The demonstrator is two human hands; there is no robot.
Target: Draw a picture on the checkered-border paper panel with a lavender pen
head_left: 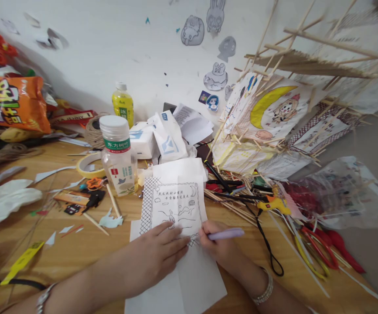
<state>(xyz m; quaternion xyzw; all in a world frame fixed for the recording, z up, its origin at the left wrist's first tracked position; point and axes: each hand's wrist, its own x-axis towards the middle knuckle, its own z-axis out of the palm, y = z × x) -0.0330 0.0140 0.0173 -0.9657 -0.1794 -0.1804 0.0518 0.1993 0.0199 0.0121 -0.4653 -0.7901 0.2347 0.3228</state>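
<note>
A sheet of white paper point(162, 213) with a black line drawing lies on the table before me. It bears Chinese writing, a crescent moon, clouds, hills and a crosshatched border. My left hand point(158, 250) lies flat across the lower part of the drawing, fingers stretched out. In my right hand point(219, 244) is a light purple pen point(226, 233), its tip end hidden by the fingers at the sheet's right border. More white paper point(195, 288) lies under both hands.
A clear bottle point(118, 161), a tape roll point(89, 165) and paper scraps stand or lie left. Behind are tissue packs point(165, 135). To the right are stick-framed paper lanterns point(270, 109), a yellow glue gun point(274, 204), red-handled scissors point(319, 248) and a black cord loop point(275, 264).
</note>
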